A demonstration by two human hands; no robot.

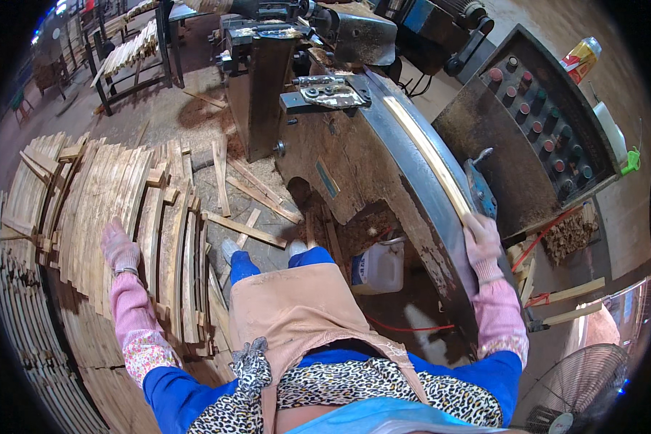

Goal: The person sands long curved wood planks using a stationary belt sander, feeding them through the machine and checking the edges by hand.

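My right hand point(481, 237), in a pale glove, is closed on the near end of a long wooden strip point(428, 152). The strip lies along the metal bed point(411, 188) of a woodworking machine and runs away from me toward its cutting head. On my left, my gloved left hand point(120, 247) rests with fingers stretched out on a stack of wooden strips point(98, 195). Nothing shows in its grasp.
A control panel point(535, 123) with several buttons stands right of the bed, a can point(582, 56) on its top edge. Beneath the machine sits a white jug point(380, 266). Loose offcuts point(246, 228) and sawdust litter the floor. A fan point(579, 387) stands at lower right.
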